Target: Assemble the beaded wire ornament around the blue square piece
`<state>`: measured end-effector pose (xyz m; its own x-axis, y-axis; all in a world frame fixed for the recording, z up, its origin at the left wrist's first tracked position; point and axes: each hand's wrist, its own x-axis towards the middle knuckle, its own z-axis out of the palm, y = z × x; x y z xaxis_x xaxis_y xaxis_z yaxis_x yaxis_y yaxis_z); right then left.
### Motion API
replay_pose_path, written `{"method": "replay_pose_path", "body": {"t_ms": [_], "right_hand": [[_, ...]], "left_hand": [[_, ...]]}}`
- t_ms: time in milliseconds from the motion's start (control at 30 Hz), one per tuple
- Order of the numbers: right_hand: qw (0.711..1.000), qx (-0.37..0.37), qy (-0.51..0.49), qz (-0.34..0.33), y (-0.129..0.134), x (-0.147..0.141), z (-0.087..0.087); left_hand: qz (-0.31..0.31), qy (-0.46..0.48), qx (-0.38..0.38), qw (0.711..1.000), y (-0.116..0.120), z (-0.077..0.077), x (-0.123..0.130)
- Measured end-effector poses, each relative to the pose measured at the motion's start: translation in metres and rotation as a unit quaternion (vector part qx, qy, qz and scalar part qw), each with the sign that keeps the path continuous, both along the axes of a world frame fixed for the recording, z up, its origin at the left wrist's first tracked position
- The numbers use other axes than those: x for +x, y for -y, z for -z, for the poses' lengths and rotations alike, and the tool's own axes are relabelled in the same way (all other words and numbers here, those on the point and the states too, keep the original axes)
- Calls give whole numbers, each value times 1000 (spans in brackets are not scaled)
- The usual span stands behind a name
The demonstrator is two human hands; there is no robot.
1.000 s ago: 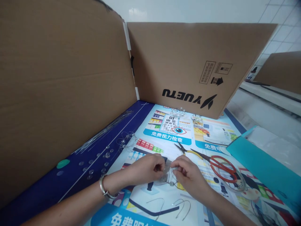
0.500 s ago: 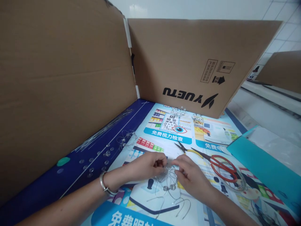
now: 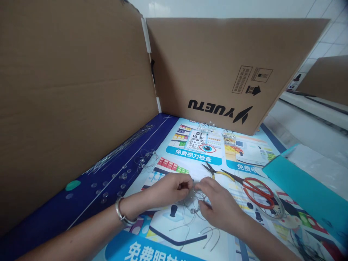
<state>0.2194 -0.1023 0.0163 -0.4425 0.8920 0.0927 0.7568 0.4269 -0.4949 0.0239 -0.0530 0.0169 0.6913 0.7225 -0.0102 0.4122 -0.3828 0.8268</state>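
Head view. A printed poster [image 3: 190, 154] forms the work surface. An upright cardboard panel [image 3: 76, 90] bounds its left edge, and a second panel [image 3: 212, 65] bounds its far edge. A teal folder [image 3: 301, 188] overlaps its right edge. Both hands work at the poster's near middle, with a stretch of print between them and the far panel.

The fingers of the left hand [image 3: 168, 190] and right hand [image 3: 220, 204] are curled and pinch the wire bundle [image 3: 194, 204], which has small clear suction cups. The bundle hangs between the hands, just below the fingertips. Pliers [image 3: 220, 174] and red-handled scissors [image 3: 258, 194] lie on the poster, right of the hands.
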Motion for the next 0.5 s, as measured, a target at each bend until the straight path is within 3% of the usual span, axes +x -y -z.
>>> {"method": "replay_pose_path", "body": {"t_ms": [500], "right_hand": [[992,-28,-110,51,-3,9,6]], "left_hand": [[31,10,-32,999,-9,-4,-6]]}}
